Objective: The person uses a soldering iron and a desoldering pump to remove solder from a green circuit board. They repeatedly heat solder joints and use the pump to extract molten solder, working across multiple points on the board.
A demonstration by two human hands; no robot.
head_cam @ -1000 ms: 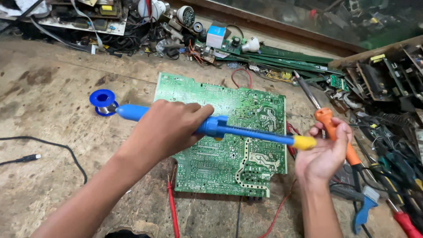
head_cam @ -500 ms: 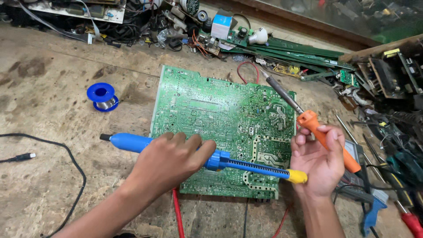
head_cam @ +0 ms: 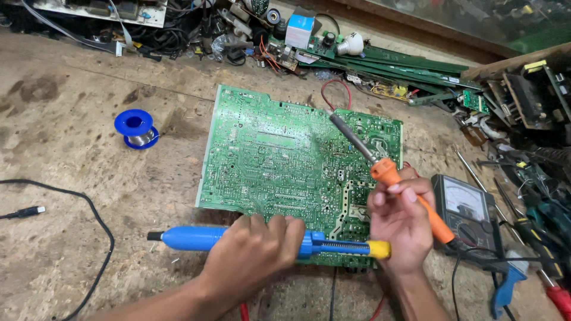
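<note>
Right now your left hand (head_cam: 253, 252) is clenched around the blue desoldering pump (head_cam: 267, 242) at the near edge of the green circuit board (head_cam: 285, 160), your right hand (head_cam: 401, 217) grasping the orange soldering iron (head_cam: 386, 172) by its handle, both probably light, rigid tools best held mid-barrel, away from the hot tip.

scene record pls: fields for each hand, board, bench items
left hand: grips blue desoldering pump, lying level along the board's near edge, yellow end to the right
right hand: holds orange-handled soldering iron, tip raised over the board
board: green circuit board, flat, solder side up
bench items: blue solder spool left of board; analog meter to its right; black cable at left
</note>
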